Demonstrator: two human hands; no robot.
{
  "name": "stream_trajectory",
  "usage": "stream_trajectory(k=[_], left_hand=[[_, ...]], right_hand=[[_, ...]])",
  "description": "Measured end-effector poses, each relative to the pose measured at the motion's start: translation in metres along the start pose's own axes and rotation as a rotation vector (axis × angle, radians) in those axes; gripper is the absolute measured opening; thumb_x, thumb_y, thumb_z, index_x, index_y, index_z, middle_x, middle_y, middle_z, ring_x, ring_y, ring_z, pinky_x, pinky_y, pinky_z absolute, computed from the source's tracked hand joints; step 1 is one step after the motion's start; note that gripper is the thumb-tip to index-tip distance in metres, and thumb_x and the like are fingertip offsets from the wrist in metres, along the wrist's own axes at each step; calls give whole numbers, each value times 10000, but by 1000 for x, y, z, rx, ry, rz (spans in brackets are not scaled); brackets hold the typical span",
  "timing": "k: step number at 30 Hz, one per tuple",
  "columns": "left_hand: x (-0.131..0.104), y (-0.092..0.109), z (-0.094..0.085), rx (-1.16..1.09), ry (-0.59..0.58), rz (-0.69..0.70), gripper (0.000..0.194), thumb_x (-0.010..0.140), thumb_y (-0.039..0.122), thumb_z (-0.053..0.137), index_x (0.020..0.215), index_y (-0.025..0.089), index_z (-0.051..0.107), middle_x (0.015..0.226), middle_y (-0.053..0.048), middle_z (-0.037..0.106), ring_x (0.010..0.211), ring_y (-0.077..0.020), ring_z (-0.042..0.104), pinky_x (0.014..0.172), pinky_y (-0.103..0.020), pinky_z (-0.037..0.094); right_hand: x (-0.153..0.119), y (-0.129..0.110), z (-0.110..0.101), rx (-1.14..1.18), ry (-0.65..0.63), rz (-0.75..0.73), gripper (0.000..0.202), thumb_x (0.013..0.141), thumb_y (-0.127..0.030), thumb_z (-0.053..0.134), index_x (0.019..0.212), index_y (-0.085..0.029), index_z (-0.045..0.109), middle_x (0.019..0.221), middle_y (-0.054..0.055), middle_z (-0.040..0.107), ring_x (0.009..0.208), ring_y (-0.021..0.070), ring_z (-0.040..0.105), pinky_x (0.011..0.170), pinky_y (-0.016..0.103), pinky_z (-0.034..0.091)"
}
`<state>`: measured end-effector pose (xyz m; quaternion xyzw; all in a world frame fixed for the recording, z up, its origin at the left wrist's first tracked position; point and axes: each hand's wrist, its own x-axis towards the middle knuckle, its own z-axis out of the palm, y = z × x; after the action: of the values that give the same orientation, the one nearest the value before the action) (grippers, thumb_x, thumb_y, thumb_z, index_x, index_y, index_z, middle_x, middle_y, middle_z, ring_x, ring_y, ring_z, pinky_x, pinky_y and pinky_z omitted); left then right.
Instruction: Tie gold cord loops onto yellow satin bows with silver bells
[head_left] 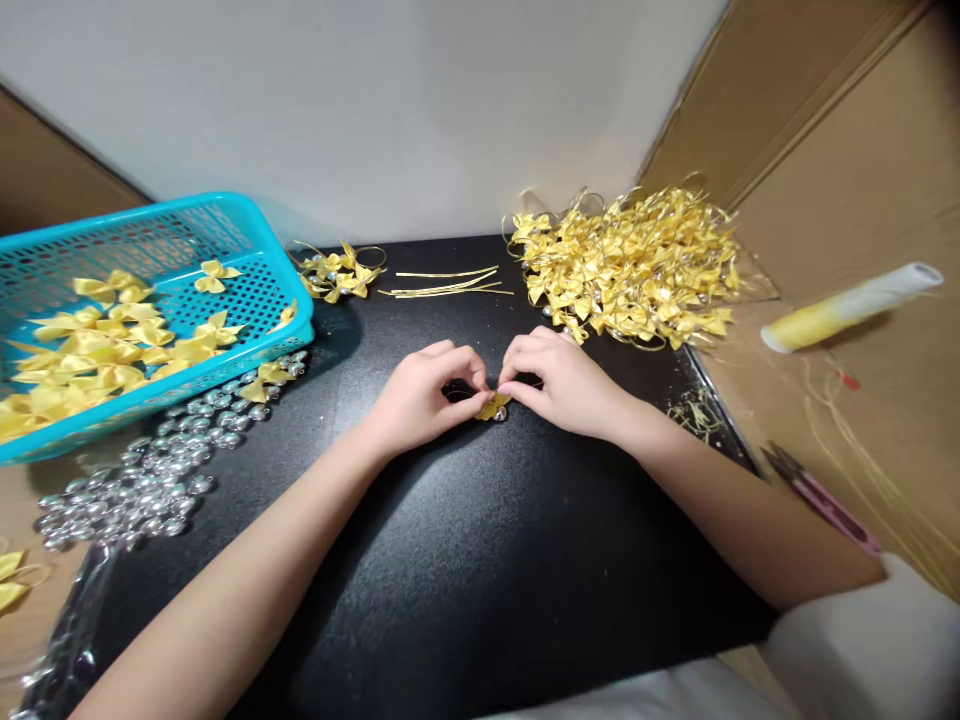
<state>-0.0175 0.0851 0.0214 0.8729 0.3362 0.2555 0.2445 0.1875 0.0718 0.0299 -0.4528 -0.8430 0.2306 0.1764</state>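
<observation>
Fingers of the left hand (426,393) and right hand (564,385) pinch a small yellow bow (489,408) midway across a black counter (480,560), exact contact partly hidden. The bow should handle light and soft, best taken by its edges beside the silver bead (501,413).

Head-worn view, facing forward and down

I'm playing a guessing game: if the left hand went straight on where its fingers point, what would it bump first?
Probably the right hand, facing the left hand at the small yellow bow; exact depth is hard to judge.
</observation>
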Motion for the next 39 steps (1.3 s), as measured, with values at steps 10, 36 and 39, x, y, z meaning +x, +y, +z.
stream_trajectory(k=[10,36,39], left_hand=[[-3,-4,5,-41,16,-1,115,842,232,664,782,185,578,743,16,677,713,-132,579,681,-237,443],[-9,19,-2,11,-23,-89,124,861,230,635,779,162,700,760,-19,705,672,-125,615,634,-224,437],[-10,20,-3,9,-24,-142,107,850,221,640,796,164,712,692,5,691,584,-100,577,573,-205,407]], right_hand=[[1,8,-11,-16,77,18,121,890,-179,626,770,-173,641,882,34,653,862,191,539,874,368,369],[-3,-1,-20,100,2,-149,125,898,-180,598,774,-173,616,887,40,655,880,194,538,809,347,358],[-2,0,-20,99,1,-138,122,895,-180,602,775,-168,619,886,44,656,878,195,538,809,346,359]])
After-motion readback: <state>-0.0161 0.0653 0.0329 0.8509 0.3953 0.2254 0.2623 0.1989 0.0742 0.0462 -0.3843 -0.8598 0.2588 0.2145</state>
